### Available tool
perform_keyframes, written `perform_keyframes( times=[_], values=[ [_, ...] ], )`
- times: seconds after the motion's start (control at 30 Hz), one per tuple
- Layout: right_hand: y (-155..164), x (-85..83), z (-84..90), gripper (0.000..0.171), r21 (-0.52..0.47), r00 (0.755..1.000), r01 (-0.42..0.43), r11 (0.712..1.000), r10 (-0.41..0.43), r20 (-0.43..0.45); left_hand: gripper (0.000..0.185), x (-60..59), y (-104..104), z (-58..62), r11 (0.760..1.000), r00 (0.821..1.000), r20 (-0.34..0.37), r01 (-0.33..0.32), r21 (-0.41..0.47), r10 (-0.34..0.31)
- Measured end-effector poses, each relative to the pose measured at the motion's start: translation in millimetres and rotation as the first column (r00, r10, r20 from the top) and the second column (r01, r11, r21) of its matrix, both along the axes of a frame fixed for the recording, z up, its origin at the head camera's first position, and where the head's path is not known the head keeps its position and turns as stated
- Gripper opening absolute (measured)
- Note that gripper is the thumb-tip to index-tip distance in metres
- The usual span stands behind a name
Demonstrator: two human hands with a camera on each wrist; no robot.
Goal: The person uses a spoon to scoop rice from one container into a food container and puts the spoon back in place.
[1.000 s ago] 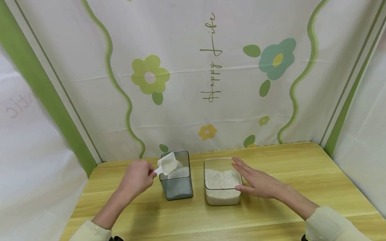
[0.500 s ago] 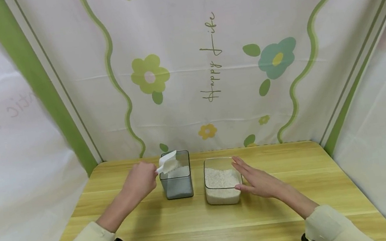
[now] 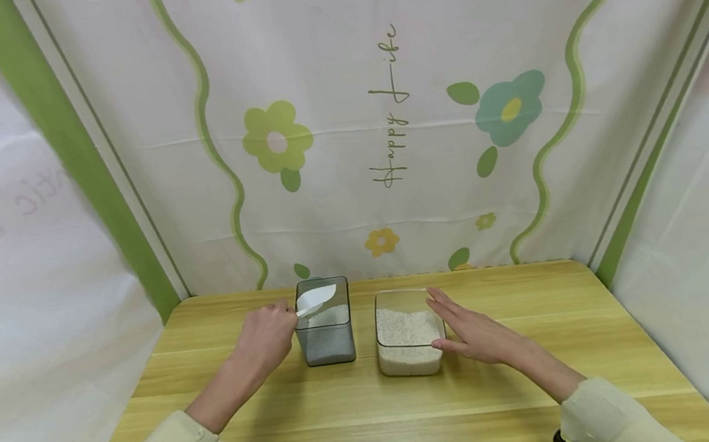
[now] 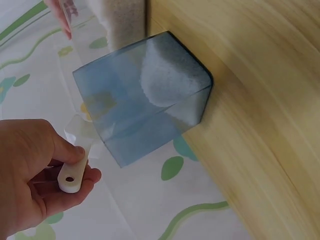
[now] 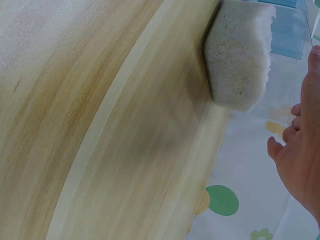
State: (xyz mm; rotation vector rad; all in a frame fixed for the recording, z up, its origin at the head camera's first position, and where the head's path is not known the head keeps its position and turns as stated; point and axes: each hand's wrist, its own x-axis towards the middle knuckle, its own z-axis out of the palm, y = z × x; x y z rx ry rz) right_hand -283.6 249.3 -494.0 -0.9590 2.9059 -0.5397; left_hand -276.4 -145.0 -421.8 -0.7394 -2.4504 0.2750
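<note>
My left hand (image 3: 267, 338) grips the handle of a small white scoop (image 3: 316, 299), thumb on top in the left wrist view, where the handle's end (image 4: 72, 177) shows a hole. The scoop is tipped on its side over the open top of a blue-grey see-through container (image 3: 328, 345), which holds a sloping heap of white grains. To its right stands a clear container (image 3: 410, 363) with more rice-like grains (image 5: 237, 57), heaped unevenly. My right hand (image 3: 477, 332) rests with extended fingers at the clear container's right rim.
Both containers stand on a wooden table (image 3: 385, 423), toward its back edge. Behind it hangs a white flowered curtain (image 3: 338, 200), with more white fabric at both sides. A gap of bare wood separates the two containers.
My left hand has turned and moved slightly right, tipping the scoop from nearly level onto its side. The grains seen in it earlier no longer show. My right hand stays put.
</note>
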Motion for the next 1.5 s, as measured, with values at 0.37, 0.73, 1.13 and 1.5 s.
perform_keyframes(
  times=[0.37,0.73,1.13,1.5],
  values=[
    [0.1,0.7,0.6,0.084,0.004,1.0,-0.004,1.0,0.004,-0.009,0.017,-3.2,-4.6,6.3,0.956,0.952,0.305,-0.061,0.287,-0.031],
    [2.3,1.2,-0.1,0.084,0.001,1.0,0.001,1.0,-0.001,0.007,0.013,-6.4,2.6,26.7,0.802,0.709,0.662,-0.237,0.548,-0.244],
    [1.8,0.6,1.5,0.084,0.016,1.0,-0.006,1.0,0.006,-0.008,0.012,-15.9,52.6,39.7,0.884,0.702,0.646,-0.049,0.465,-0.301],
    [1.6,-2.1,-0.6,0.083,0.017,1.0,-0.018,1.0,0.018,-0.013,0.019,-21.9,117.8,36.8,0.984,0.926,0.344,0.176,-0.024,-0.157]
  ],
)
